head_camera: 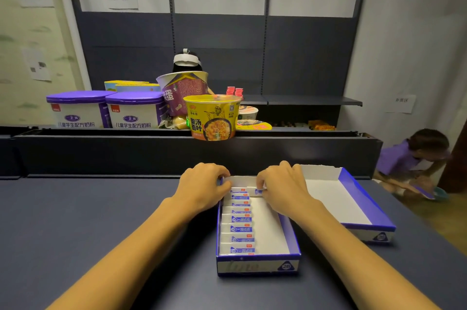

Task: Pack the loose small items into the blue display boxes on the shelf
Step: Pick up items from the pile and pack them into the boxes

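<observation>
My left hand (204, 184) curled on the near blue box's (257, 263) far-left corner, a row of small packets (237, 221) filling its left side, my right hand (280, 186) pinching one packet (256, 191) at the back, second box (353, 218) just right, bare inside.

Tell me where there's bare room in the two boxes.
The right-hand blue display box shows a bare white floor. The near blue display box holds a left column of small white packets; its right half is bare. The far end is crowded by both hands.
</observation>
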